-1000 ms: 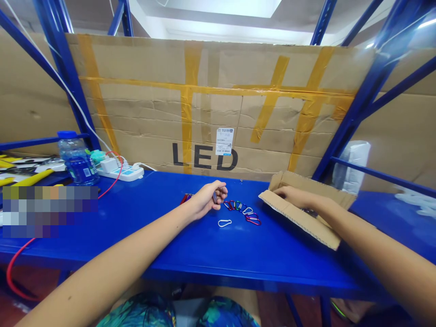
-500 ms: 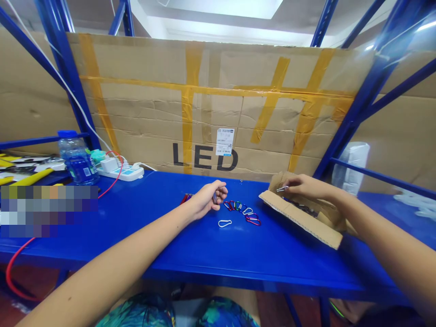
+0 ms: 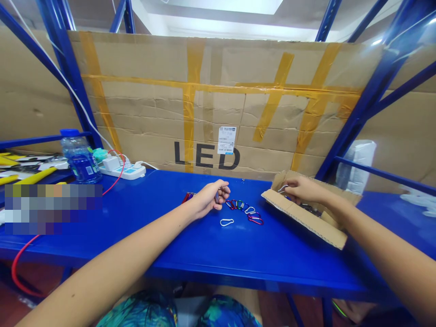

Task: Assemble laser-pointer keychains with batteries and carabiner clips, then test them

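While resting on the blue worktop (image 3: 238, 254), left hand (image 3: 207, 199) curled loosely, fingertips (image 3: 223, 193) closed around a small grey carabiner (image 3: 217, 197), mostly hidden by the fingers. Just beside those fingers, a curving line of small anodized carabiners (image 3: 243, 208) in red, green, blue and purple, flat on the worktop. Nearer, a white carabiner (image 3: 226, 222) lying apart from the line. Just left of the left hand, a small bunch of red carabiners (image 3: 187, 197). Toward the right, right hand (image 3: 304, 190) raised over an open cardboard box (image 3: 303, 220), thumb and forefinger pinching a silver carabiner (image 3: 282, 189) above the box. Inside, dark carabiners (image 3: 311, 209) in a loose heap, partly shadowed. Far left, a plastic water bottle (image 3: 80, 159) beside a white power strip (image 3: 124, 172), with a red cable (image 3: 117, 179) curving past. Beyond everything, a taped cardboard sheet (image 3: 204, 104) printed "LED", propped against blue shelving uprights (image 3: 66, 77).
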### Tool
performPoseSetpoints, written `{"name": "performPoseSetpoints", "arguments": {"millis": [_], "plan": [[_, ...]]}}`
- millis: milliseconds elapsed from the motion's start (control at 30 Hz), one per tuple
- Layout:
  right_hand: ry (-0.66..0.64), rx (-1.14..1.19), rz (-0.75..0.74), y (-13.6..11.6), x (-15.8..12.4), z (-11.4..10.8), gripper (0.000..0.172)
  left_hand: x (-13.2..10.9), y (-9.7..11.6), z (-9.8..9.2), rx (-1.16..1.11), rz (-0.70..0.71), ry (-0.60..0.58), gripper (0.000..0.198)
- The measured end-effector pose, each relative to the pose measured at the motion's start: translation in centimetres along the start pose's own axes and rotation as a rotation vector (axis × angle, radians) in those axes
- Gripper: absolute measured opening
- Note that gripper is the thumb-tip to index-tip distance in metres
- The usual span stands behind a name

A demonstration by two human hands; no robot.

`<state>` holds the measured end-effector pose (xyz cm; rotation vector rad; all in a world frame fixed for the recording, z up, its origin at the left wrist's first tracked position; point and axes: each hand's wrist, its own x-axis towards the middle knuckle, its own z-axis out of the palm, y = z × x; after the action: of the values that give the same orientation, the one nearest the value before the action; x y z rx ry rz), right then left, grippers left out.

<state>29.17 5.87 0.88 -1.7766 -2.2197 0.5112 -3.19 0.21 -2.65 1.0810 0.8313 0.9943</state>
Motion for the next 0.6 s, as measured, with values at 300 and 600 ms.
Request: {"name": "performPoseSetpoints", "arguments": {"millis": [300,600], "plan": [[-0.047,-0.031,0.005,0.8,0.7,0.4,0.014,-0.3,0.2,0.3,-0.001,-0.012,0.011,0.027],[-0.044,-0.148,0.017,0.3,0.0,-1.2,0.017,-0.6,0.4,0.6,0.029,-0.054,0.027,0.015]]}}
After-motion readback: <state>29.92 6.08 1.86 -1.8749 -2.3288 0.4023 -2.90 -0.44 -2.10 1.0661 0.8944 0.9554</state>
